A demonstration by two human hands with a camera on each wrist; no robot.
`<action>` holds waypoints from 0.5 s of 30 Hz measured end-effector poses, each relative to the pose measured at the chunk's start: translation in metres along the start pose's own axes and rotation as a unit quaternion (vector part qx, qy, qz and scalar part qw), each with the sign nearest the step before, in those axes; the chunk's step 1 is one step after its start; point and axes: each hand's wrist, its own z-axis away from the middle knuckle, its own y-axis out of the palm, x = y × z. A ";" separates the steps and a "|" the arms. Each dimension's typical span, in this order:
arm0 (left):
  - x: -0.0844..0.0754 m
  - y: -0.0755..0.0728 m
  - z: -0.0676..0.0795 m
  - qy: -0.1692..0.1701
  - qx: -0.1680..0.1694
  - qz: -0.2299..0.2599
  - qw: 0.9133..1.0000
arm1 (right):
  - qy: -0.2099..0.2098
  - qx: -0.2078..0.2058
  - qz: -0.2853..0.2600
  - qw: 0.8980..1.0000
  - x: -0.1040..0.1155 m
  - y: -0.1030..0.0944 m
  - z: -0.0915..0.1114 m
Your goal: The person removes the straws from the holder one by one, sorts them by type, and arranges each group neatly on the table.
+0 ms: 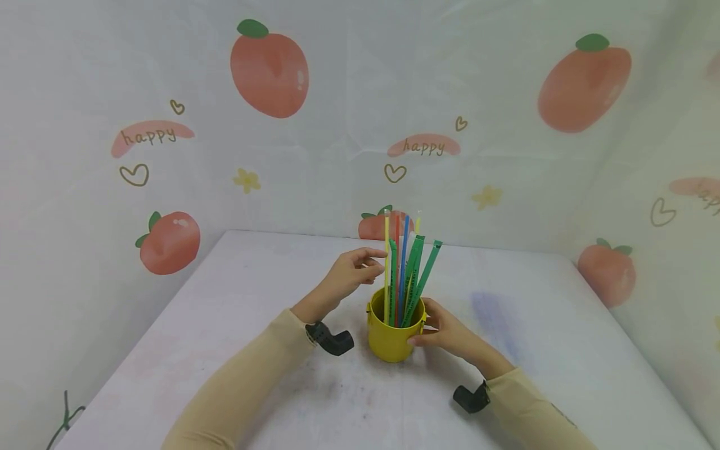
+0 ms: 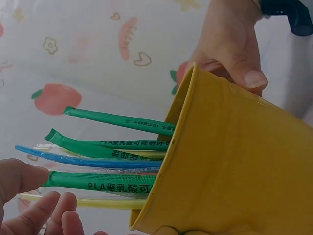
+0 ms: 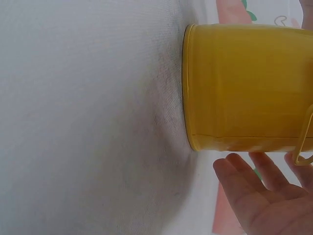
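Observation:
A yellow bucket (image 1: 390,344) stands upright on the white table, with small handle lugs at its sides. Several paper-wrapped green straws (image 1: 415,262), a blue straw (image 1: 405,250), a red one and yellow straws rise out of it. My left hand (image 1: 351,275) is at the upper left of the bunch, its fingertips beside a yellow straw (image 1: 386,262); in the left wrist view, a gap shows between its fingers. My right hand (image 1: 450,331) holds the bucket's right side, thumb in front; in the right wrist view, its fingers (image 3: 274,176) lie along the bucket wall.
The white table (image 1: 270,275) bears faint stains and a bluish smudge (image 1: 495,319). Behind it hangs a white backdrop (image 1: 337,162) printed with red fruit. Black wrist cameras sit on both sleeves. A green cord (image 1: 66,412) shows at lower left.

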 end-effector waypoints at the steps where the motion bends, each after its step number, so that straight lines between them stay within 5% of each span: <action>1: 0.000 0.000 0.000 0.000 0.001 -0.002 1.000 | -0.002 0.002 0.000 1.000 0.000 0.000 0.000; 15: -0.003 0.008 -0.008 0.003 0.019 -0.037 0.999 | -0.022 0.021 -0.007 1.000 -0.002 0.001 -0.001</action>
